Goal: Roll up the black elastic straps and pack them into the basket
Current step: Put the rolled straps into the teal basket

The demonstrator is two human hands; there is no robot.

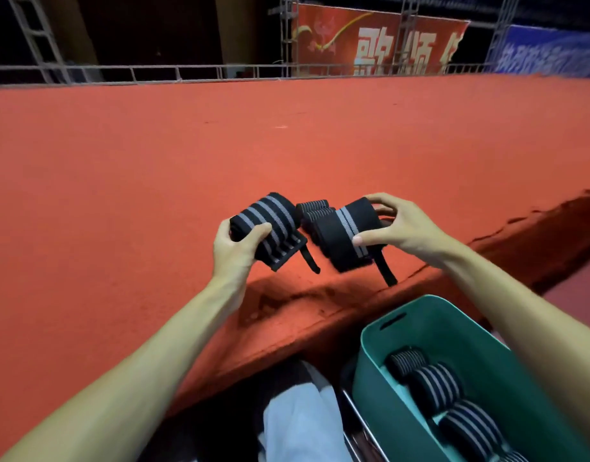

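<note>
Both hands are over the near edge of the red carpeted stage, each with a rolled strap. The left hand wraps one end of a striped roll, thumb laid across the front; its grip is closed round the roll. The right hand holds a darker roll from the far side, thumb below and fingers spread over the top, a wider grip but still holding it.

Two more finished rolls lie on the stage between the hands. The green basket sits lower right, below the stage edge, with a row of packed rolls already inside.

These straps look soft, light and springy, so a roll will likely loosen if the outer end is let go. The safest hold seems to be round the body with a finger pinning the last flap (neither flap looks fully pressed down here). Nothing fragile; a firm squeeze should do no harm.

Each held roll lies with its long axis roughly left to right, the left one tilted up toward the right. The grey stripes run around the rolls, across that axis. Both loose ends face down and toward the person, and a thin black loop dangles from the left roll, another loop from the right.
</note>
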